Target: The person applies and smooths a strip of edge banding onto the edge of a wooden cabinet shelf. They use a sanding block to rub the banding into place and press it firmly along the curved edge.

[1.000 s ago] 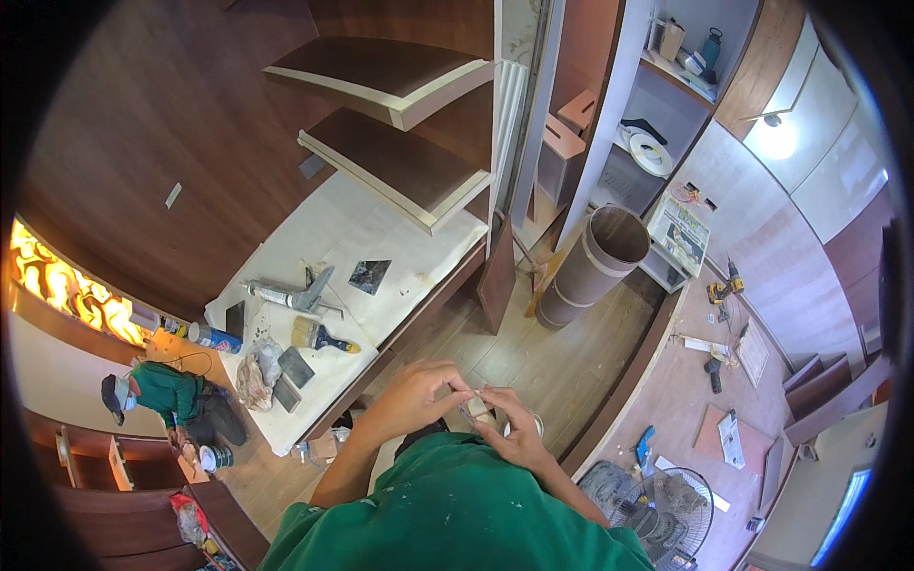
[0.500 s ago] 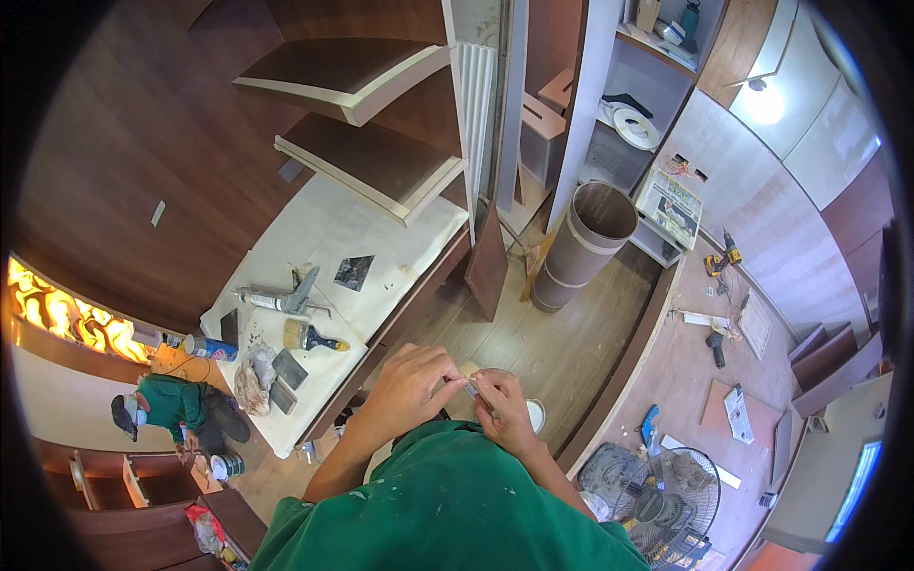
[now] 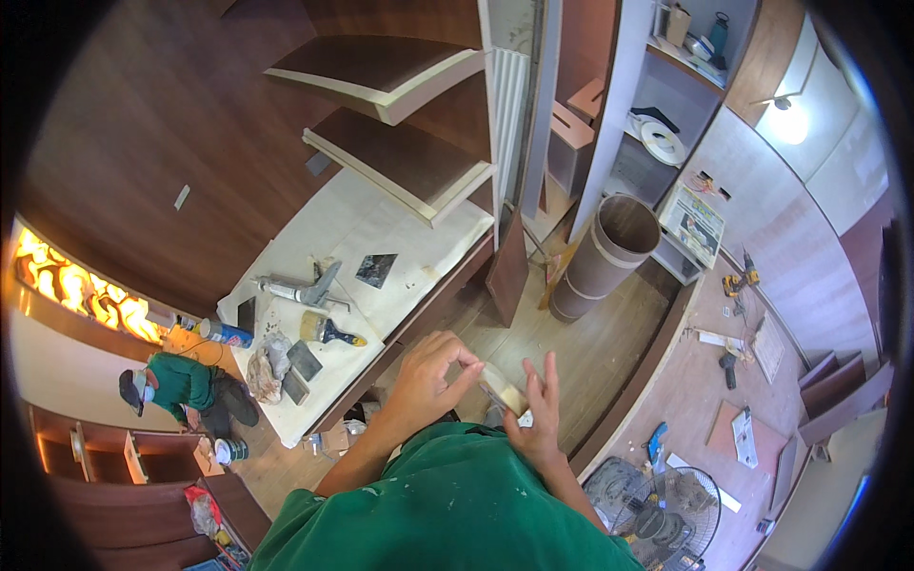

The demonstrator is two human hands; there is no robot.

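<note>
The left hand (image 3: pixel 433 374) pinches the upper end of a pale strip (image 3: pixel 505 387) between thumb and finger, the right hand (image 3: pixel 536 423), fingers spread, is at its lower end, grip unclear, and leftward a paintbrush (image 3: pixel 333 329) lies near the long edge of the white-covered counter (image 3: pixel 333 228), dark plates (image 3: pixel 305 360) toward its near corner.

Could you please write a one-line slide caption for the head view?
Left hand and right hand, a small pale item between them, near a white-covered bench bearing a paintbrush and caulking gun.
</note>
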